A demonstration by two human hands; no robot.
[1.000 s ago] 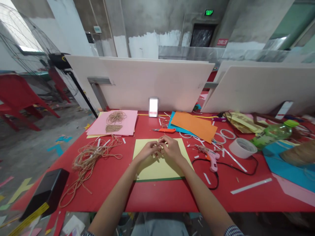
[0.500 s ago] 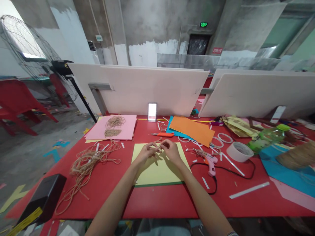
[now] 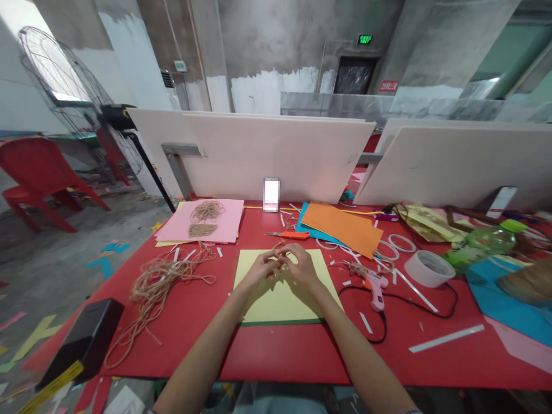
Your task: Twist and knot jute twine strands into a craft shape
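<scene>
Nearest: bare front of red tabletop (image 3: 284,359), w/ flat pale-yellow rectangular sheet (image 3: 280,310) on it. Loose tan twine bundle (image 3: 157,282) lies L of sheet, pink pistol-shaped glue gun (image 3: 376,290) R. L hand (image 3: 262,267) & R hand (image 3: 301,265) sit over sheet's far half, fingers curled, narrow, tips v. close; can't tell if they grip anything. Thin tan twine strand (image 3: 278,244) shows just beyond fingertips, approx. midway, neither hand clearly nearer; mostly hidden, so long axis unclear. Far R: clear plastic bottle w/ green cap (image 3: 480,246); contents n/c.
</scene>
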